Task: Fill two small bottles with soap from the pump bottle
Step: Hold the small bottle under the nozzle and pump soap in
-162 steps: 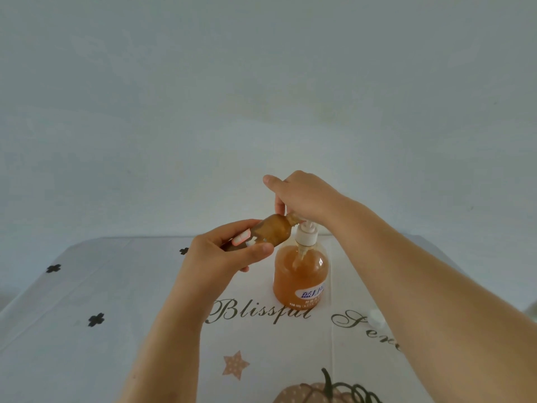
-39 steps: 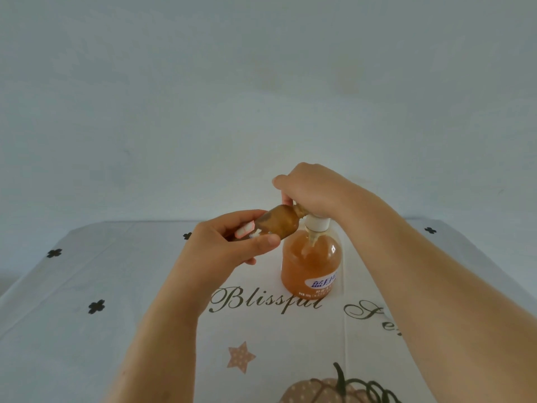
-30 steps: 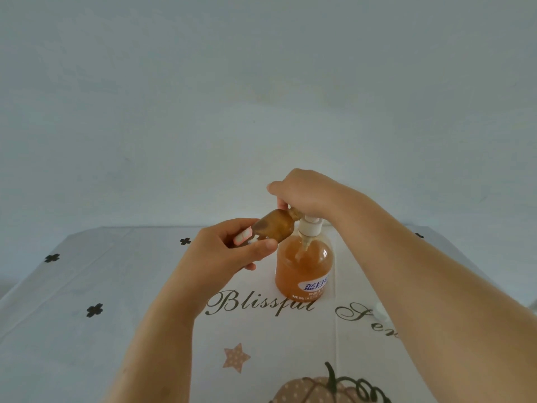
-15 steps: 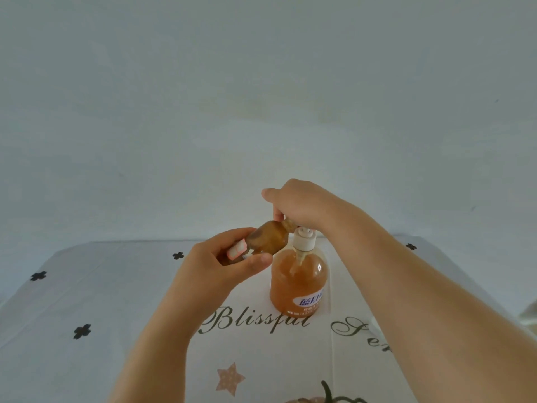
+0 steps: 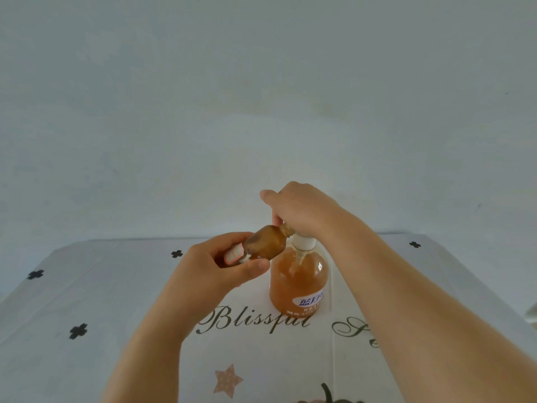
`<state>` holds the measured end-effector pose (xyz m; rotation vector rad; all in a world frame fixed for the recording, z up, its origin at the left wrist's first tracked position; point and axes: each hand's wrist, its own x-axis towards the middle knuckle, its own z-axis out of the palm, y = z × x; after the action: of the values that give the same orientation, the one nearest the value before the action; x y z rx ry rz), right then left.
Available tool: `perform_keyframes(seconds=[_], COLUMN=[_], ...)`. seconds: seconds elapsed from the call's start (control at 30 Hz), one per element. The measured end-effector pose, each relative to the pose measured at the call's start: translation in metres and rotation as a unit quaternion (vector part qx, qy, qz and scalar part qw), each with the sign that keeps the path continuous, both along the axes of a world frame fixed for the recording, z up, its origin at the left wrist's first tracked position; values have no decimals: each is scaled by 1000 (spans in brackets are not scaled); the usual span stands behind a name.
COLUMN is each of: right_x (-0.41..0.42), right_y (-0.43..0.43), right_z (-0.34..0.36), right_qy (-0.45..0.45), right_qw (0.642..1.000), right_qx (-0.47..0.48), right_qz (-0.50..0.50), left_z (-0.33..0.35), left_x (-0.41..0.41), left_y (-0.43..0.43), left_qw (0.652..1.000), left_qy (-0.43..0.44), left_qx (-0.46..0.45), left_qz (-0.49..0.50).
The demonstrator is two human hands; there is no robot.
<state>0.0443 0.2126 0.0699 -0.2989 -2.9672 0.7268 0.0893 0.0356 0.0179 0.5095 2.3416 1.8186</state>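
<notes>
An orange pump bottle (image 5: 299, 282) with a white collar stands on the table (image 5: 87, 301). My left hand (image 5: 215, 269) grips a small brown bottle (image 5: 266, 242), tilted on its side with its neck pointing right, up against the pump spout. My right hand (image 5: 302, 210) lies over the pump head with its fingers curled round it, so the head and spout are hidden. The small bottle looks mostly filled with amber soap. Only one small bottle is in view.
A white tablecloth with black crosses, a star (image 5: 228, 381), a pumpkin drawing and the word "Blissful" covers the table. A plain pale wall rises right behind the far edge. A white object (image 5: 533, 314) shows at the right border.
Both hands keep the same hold throughout. The right hand has bobbed up and down on the pump head, and the view has shifted slightly; the small bottle stays at the spout.
</notes>
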Motion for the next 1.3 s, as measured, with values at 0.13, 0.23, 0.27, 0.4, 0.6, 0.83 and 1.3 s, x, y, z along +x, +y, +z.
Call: perform_keyframes(seconds=[0.13, 0.23, 0.27, 0.4, 0.6, 0.83, 1.3], right_x=[0, 1, 2, 7, 7, 6, 0], right_y=[1, 1, 1, 1, 2, -6, -4], right_z=[5, 13, 16, 25, 28, 18, 2], right_qy=[2, -1, -3, -18, -40, -9, -19], right_qw=[1000, 999, 999, 997, 996, 996, 999], right_qx=[-7, -32, -40, -79, -79, -65, -22], right_qz=[-8, -9, -5, 16, 4, -60, -46], left_z=[0, 1, 1, 1, 0, -2, -4], left_x=[0, 1, 1, 1, 0, 1, -1], left_y=[0, 0, 1, 0, 0, 2, -1], left_qw=[1000, 1000, 1000, 999, 999, 998, 994], left_qy=[-9, -3, 3, 21, 42, 55, 77], left_qx=[18, 28, 28, 21, 8, 13, -57], left_qz=[-14, -13, -11, 11, 24, 41, 59])
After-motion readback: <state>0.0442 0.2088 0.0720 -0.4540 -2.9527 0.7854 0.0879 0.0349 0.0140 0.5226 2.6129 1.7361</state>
